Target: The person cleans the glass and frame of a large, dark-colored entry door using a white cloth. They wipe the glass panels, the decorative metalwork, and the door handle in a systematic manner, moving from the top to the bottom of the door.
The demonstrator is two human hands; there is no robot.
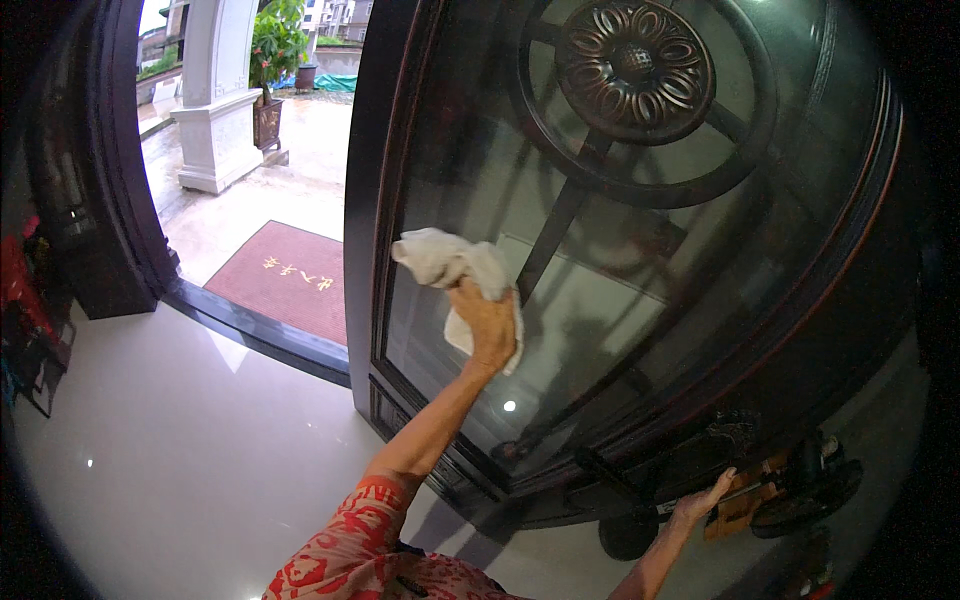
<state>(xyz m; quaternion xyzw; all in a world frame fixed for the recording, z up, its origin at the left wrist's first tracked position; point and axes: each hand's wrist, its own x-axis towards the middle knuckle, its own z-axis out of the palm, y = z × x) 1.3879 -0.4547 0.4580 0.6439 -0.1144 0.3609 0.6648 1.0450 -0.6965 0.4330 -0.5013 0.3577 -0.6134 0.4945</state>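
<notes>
My left hand [487, 322] is closed on a white cloth [455, 262], pressing it against the glass pane [600, 300] of a dark door. The cloth is bunched above my fingers, and part of it hangs beside my wrist. Lower down at the right, my right hand [700, 503] is held out near the bottom of the door, its visible fingers stretched and holding nothing. Behind the glass sits a dark metal grille with a bronze flower medallion [636, 68].
The door stands ajar beside a doorway with a dark sill [260, 330]. Outside lie a reddish-brown doormat [285, 275], a white pillar [215, 140] and a potted plant [267, 122]. Dark wheels [630, 535] and a brown box [735, 512] are near my right hand.
</notes>
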